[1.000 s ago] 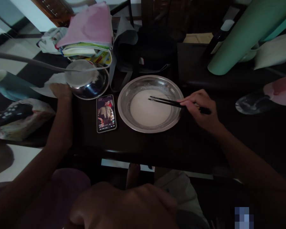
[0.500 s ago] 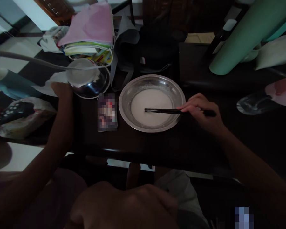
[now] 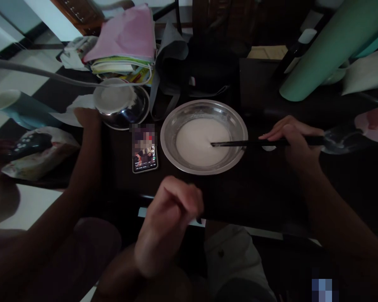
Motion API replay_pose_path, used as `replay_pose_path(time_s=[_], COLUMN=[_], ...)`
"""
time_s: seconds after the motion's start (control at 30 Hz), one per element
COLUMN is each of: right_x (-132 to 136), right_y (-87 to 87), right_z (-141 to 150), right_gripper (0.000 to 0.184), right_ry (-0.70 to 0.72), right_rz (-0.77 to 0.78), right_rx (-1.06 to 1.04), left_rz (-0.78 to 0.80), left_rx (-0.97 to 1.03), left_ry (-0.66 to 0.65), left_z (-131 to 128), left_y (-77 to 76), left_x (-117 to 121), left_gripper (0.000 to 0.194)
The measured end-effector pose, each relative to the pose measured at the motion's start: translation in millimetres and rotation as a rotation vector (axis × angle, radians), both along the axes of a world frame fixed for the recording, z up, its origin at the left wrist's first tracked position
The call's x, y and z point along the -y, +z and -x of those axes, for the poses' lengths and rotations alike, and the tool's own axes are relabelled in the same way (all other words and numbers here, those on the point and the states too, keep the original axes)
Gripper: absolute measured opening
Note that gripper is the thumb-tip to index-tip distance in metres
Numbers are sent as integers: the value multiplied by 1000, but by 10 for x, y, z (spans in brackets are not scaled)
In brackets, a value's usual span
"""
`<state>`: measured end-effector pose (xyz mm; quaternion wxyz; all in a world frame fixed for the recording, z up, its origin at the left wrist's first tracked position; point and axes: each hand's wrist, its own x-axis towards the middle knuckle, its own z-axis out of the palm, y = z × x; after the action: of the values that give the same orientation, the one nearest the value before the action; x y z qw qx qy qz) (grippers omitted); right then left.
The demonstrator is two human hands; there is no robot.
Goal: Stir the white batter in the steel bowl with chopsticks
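Chopsticks [image 3: 234, 143], slim and black, stay gripped in my right hand [image 3: 297, 136], which has shifted right, so I reach the white liquid [image 3: 193, 142] in the round silver metal bowl [image 3: 168, 140] from farther off. My left hand [image 3: 170, 214], loosely curled, has risen toward its near rim.

Partly hidden, blurred or cut off:
Chopsticks' [image 3: 236, 143] tips lost in white liquid [image 3: 193, 144]; L hand [image 3: 170, 222] blurred, fingertips unclear; phone [image 3: 146, 166] screen part pixelated; green cylinder [image 3: 323, 52] cut by top edge, pink-clear bottle [image 3: 374, 123] by R edge.
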<state>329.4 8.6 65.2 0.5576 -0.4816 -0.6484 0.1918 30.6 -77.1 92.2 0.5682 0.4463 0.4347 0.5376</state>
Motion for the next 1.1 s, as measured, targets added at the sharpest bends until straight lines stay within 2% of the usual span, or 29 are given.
replay_pose_path(time_s=[0.03, 0.1, 0.13, 0.17, 0.2, 0.3, 0.37, 0.43, 0.53, 0.63, 0.77, 0.83, 1.0, 1.1], right_x=[5, 10, 11, 10, 6, -21, -46, -62, -55, -24, -2, -2, -1, 20], right_y=[-10, -47, -69, -92, -113, -152, -150, -125, -70, -49, -103, -133, -128, -83], right_z=[8, 55, 90, 129, 167, 232, 208, 138, 13, -37, 60, 125, 121, 45], right_gripper=[37, 32, 28, 24, 20, 16, 14, 15, 28, 37, 24, 18, 17, 27], right_ry=[36, 136, 187, 229, 249, 239, 182, 116, 43, 78, 249, 284, 198, 128], right_rz=[10, 13, 9, -1, -6, -39, -62, -89, -85, -24, -3, -15, -70, -110], right_rx=[1, 59, 103, 149, 191, 253, 259, 232, 107, -10, 92, 170, 182, 107], left_rz=[10, -2, -19, -26, -14, -11, -26, -33, -29, -33, -51, -47, -37, -82], left_rx=[30, 132, 139, 136, 129, 68, 2, -63, -97, -87, -127, -136, -185, -201], left_ry=[19, 331, 487, 581, 617, 561, 510, 444, 365, 347, 349, 349, 352, 332], left_z=[-75, -182, -215, -236, -245, -221, -178, -133, -82, -63, -58, -52, -23, -4], left_y=[-44, -215, -329, -448, -562, -806, -872, -891, -899, -909, -909, -911, -947, -988], left_x=[-12, -93, -148, -207, -268, -452, -576, -689, -796, -805, -756, -742, -733, -732], left_gripper=[12, 7, 11, 21, 30, 41, 36, 31, 36, 34, 29, 27, 24, 25])
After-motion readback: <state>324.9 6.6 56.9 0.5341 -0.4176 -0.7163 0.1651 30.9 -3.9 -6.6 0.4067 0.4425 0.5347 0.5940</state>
